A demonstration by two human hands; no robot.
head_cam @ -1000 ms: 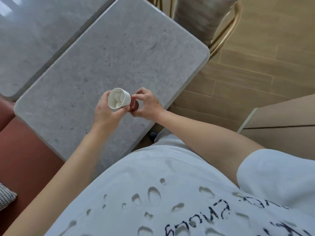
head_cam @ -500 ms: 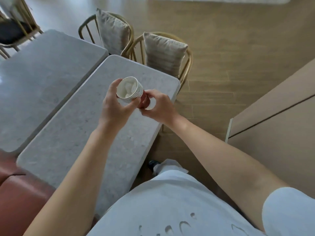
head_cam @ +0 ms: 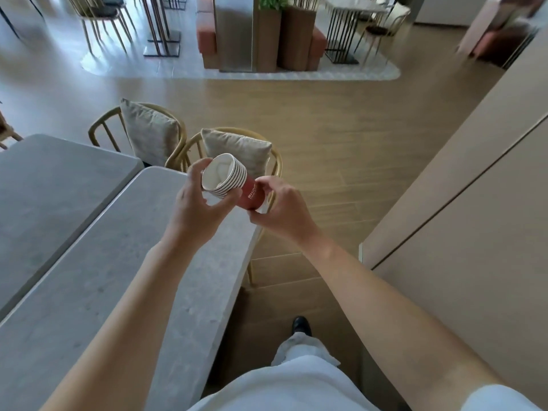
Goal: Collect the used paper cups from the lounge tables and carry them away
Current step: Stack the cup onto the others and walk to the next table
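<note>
While we stand beside the grey tabletop (head_cam: 124,262), our left hand (head_cam: 197,209) grips the rim end of the nested paper cups (head_cam: 229,180), tilted sideways above it, and our right hand (head_cam: 280,209) pinches their red base.

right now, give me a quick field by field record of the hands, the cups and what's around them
held item: stack of nested paper cups, red outside, white rims, lying sideways with the mouth towards the camera
inside top cup: something white, unclear what
left hand: grips the rim end
right hand: holds the base end
position: above the far corner of the grey stone table
second table: beside it, to the left
chairs: two cushioned chairs beyond the tables
floor: wood planks
</note>
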